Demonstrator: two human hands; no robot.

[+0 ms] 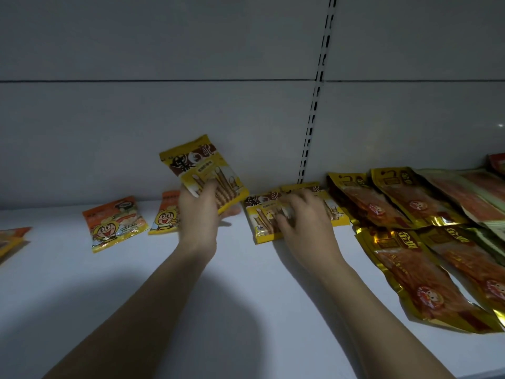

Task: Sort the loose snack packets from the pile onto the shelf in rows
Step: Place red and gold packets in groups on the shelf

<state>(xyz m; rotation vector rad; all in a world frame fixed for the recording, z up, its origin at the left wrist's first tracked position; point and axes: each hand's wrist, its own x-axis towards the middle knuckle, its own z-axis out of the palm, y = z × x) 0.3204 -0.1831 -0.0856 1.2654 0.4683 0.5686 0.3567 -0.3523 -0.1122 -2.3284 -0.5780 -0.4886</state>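
Reaching over a white shelf board (246, 310), two bare forearms are seen in dim light. A yellow-and-brown plastic packet printed with biscuit sticks (203, 170) is held upright above the shelf by the left hand (200, 212), its fingers curled round the lower edge so that the packet's bottom strip is hidden. At about three o'clock from it, the right hand (300, 217) is laid palm down on a matching yellow packet lying flat (263, 217); the fingers are bent over it, but whether it is pinched or merely pressed cannot be told. Much of that flat packet's print is covered by the hand, and a second one of the same kind (334, 207) shows just behind it.

At nine o'clock of the left hand, an orange-and-yellow packet with a cartoon face (116, 222) lies flat, and another like it (166, 214) is partly hidden behind the wrist. A third (12, 239) is cut off at the left edge. At three to four o'clock, long gold-edged foil pouches with reddish contents (426, 280) lie overlapping, the farthest being cut off by the right edge.

Large dark characters are printed on the yellow packets and on the gold pouches, yet none can be read with certainty. A slotted metal upright (317, 97) runs up the grey back panel (164, 119).
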